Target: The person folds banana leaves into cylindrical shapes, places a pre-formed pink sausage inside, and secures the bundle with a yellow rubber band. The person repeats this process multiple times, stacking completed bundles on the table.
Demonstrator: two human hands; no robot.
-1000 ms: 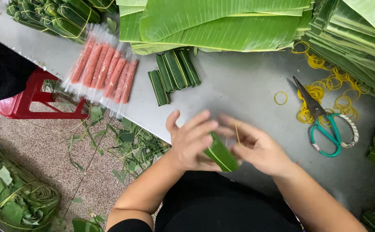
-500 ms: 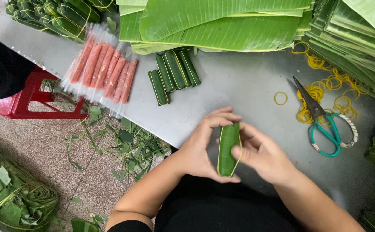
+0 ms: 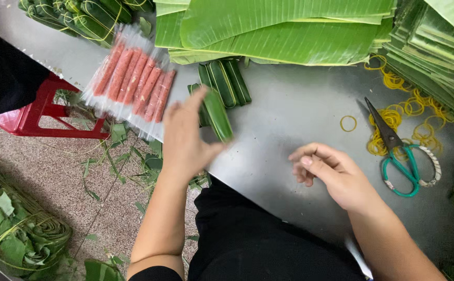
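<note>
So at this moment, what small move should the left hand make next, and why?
Probably set the wrapped leaf roll down beside the finished rolls and let go. The left hand holds it out above the metal table, right next to that small pile, and it looks bound already. The right hand rests empty on the table, near the rubber bands.

Desk [image 3: 289, 119]: under rolls, sausages, leaves, bands, scissors.
Wrapped roll [image 3: 217, 114]: in left hand [image 3: 185, 138], just before the row of rolls [image 3: 224, 80].
Sausage pack [image 3: 133, 78]: left of the rolls, over the desk's left edge.
Leaves [image 3: 279, 26]: behind the rolls, along the far edge.
Right hand [image 3: 331, 174]: on the desk, well right of the left hand.
Scissors [image 3: 398, 151]: right of the right hand, beside the bands [image 3: 398, 117].
Stool [image 3: 45, 112]: on the floor, left of the desk.
</note>
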